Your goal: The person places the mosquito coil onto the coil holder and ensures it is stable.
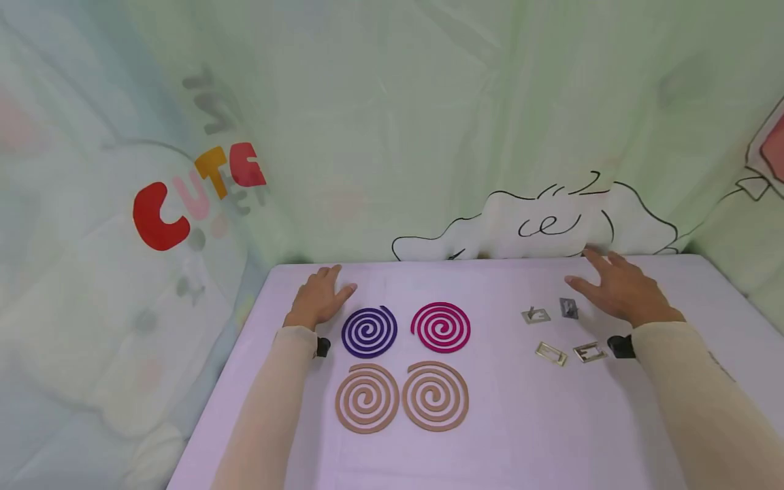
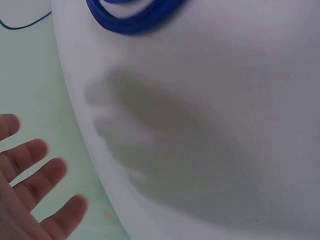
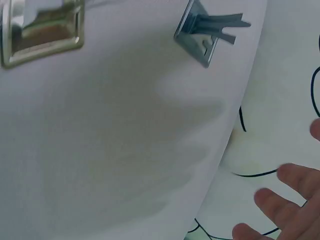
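Observation:
My left hand (image 1: 318, 296) hovers over the table's far left part with its fingers spread, holding nothing. Closest to it lies a dark purple spiral mosquito coil (image 1: 369, 332), whose edge shows blue in the left wrist view. A magenta coil (image 1: 441, 327) sits to its right, and two tan coils, one left (image 1: 367, 398) and one right (image 1: 435, 395), lie nearer me. On the right side, my right hand (image 1: 625, 289) is held above the table, fingers apart and gripping nothing. Beside it are a grey pronged metal stand (image 1: 569, 308) and a flatter stand (image 1: 536, 315).
Two gold-coloured metal frames, one left (image 1: 552, 353) and one right (image 1: 590, 352), lie near the right wrist. A pale lilac cloth (image 1: 508, 435) covers the table. Printed curtains (image 1: 380, 136) hang behind its far edge and along both sides.

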Demonstrator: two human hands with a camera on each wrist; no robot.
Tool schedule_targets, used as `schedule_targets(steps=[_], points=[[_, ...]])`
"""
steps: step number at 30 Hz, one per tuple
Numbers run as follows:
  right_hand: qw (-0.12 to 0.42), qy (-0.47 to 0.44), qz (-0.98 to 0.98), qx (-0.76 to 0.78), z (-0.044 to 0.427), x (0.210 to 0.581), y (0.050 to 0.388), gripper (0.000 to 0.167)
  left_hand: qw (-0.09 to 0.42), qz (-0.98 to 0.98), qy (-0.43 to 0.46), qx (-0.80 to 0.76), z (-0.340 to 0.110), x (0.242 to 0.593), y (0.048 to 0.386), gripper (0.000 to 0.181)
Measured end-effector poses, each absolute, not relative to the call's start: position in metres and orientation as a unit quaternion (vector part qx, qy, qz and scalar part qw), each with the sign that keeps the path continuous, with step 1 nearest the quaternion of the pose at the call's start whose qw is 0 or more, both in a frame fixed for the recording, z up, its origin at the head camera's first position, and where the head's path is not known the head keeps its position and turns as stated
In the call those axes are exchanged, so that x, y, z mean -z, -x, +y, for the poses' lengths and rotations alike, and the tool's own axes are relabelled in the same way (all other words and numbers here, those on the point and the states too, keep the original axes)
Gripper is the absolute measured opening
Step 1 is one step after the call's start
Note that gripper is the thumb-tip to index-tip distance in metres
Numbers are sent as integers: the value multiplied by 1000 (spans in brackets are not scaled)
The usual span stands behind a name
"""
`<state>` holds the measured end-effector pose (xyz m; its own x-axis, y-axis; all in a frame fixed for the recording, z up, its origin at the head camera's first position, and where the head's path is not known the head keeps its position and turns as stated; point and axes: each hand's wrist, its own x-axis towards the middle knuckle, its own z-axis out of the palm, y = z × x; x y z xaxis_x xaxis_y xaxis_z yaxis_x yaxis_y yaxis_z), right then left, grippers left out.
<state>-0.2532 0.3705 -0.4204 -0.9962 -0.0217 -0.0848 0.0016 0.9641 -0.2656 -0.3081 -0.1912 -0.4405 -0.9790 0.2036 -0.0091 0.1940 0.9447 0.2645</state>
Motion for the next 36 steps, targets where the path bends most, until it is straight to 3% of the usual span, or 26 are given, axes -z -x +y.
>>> schedule_targets(steps=[8,13,25,36], points=[[63,41,983,167,352,420,259,65,111,975,-93,-167,-179,436,303,83],[81,48,976,198,337,424,260,54,146,970,-92,-171,-174,436,298,78],[136,58,957,248,314,440,261,48,172,965,-86,-180,-165,439,293,74],[133,72,959,239,302,441,258,44,165,967,-97,-168,-162,448,294,60]])
